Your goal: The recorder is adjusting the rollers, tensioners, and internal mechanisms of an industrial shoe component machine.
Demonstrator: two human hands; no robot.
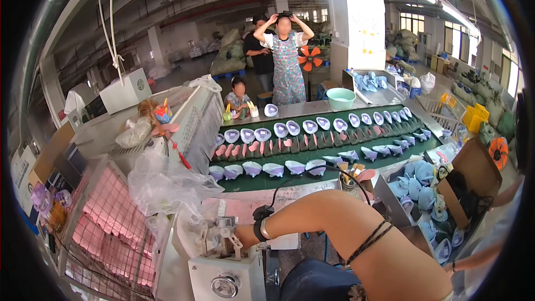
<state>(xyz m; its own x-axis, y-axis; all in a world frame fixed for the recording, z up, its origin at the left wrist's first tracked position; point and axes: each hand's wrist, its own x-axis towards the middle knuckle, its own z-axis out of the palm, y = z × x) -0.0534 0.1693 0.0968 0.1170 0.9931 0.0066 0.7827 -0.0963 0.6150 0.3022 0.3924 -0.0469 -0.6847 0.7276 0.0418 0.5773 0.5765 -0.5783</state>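
Note:
My right arm comes up from the lower right, bends at the elbow and reaches left to a small white machine point(225, 273) with a round hand knob point(224, 285). A wristband with a small black device and a cable circles the wrist. My right hand point(244, 236) is at the metal clamp parts point(222, 237) on top of the machine. Those parts hide most of its fingers, and whatever it may hold cannot be made out. My left hand does not show. Clear plastic sheeting point(167, 184) hangs just beyond the machine.
A green conveyor belt point(245, 185) carries rows of pale purple-and-white shoe uppers point(273, 170) and dark and pink soles point(304, 142). Boxes of blue shoe parts point(426, 195) stand right, beside another person's hand point(452, 268). A wire cage point(111, 217) holds pink sheets. Several people are beyond the belt.

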